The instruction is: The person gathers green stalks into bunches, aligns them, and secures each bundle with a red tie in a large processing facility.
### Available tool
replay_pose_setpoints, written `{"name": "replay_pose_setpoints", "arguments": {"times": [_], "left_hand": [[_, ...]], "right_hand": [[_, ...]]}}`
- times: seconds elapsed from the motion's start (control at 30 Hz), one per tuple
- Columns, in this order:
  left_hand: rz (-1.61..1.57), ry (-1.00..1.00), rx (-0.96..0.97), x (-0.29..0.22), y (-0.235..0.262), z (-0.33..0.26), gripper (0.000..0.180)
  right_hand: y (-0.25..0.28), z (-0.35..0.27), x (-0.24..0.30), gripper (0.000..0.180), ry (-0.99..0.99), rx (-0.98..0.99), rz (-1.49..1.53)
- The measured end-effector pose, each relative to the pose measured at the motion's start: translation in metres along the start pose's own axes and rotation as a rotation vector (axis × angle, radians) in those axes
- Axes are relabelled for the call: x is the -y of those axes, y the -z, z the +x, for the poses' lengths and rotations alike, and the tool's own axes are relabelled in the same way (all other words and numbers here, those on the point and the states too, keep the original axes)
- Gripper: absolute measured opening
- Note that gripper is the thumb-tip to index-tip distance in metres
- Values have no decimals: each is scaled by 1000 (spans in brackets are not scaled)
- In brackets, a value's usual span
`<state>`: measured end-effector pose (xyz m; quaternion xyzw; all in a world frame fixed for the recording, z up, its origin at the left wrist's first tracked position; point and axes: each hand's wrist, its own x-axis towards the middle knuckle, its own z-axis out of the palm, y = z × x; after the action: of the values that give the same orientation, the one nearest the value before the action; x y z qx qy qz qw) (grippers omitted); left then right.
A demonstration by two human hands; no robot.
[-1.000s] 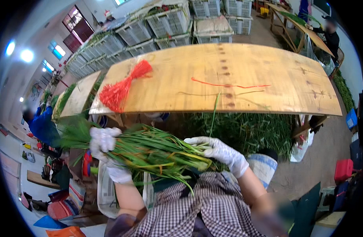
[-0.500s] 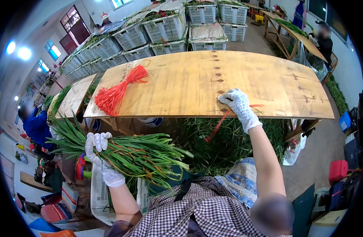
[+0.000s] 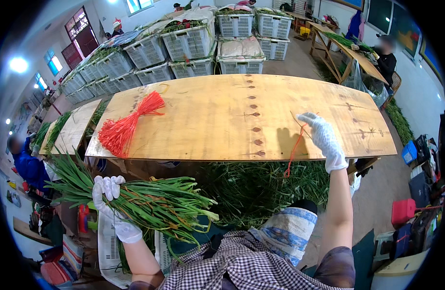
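Note:
My left hand (image 3: 108,189), in a white glove, is closed around a thick bunch of long green leafy stalks (image 3: 159,200), held sideways in front of the table's near edge. Brownish strands run among the leaves. My right hand (image 3: 321,137), also gloved, is over the right part of the wooden table (image 3: 198,121). Its fingers pinch a thin red strip (image 3: 295,149) that dangles past the near edge. A thin brown stem (image 3: 298,121) shows at the same fingertips. On the table's left part lies a bundle of red strips (image 3: 130,125), gathered at its middle.
A heap of green leaves (image 3: 261,191) lies below the table. Beside my left forearm stands a white crate (image 3: 109,246). Stacked white crates (image 3: 188,43) fill the back. People work at a table on the right (image 3: 353,52) and at boards on the left (image 3: 76,126).
My right hand has risen off the tabletop and moved right, carrying the red strip, which now hangs. My left hand still grips the green bunch. The whole view has shifted slightly.

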<state>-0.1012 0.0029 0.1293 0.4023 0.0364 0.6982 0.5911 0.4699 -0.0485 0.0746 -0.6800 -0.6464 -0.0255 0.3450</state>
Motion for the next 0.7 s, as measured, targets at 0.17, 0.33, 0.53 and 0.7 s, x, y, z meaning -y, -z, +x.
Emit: {"name": "replay_pose_setpoints", "arguments": {"times": [0.17, 0.33, 0.53, 0.7], "left_hand": [[-53, 26, -31, 20, -3, 6, 28], [-92, 80, -55, 38, -6, 11, 30], [-32, -57, -245, 21, -12, 9, 32], [-190, -17, -7, -3, 23, 17, 32]], "right_hand": [[-13, -19, 22, 21, 173, 335, -229], [-47, 3, -7, 13, 77, 156, -293], [-35, 25, -4, 18, -111, -416, -82], [-66, -50, 79, 26, -337, -319, 671]]}}
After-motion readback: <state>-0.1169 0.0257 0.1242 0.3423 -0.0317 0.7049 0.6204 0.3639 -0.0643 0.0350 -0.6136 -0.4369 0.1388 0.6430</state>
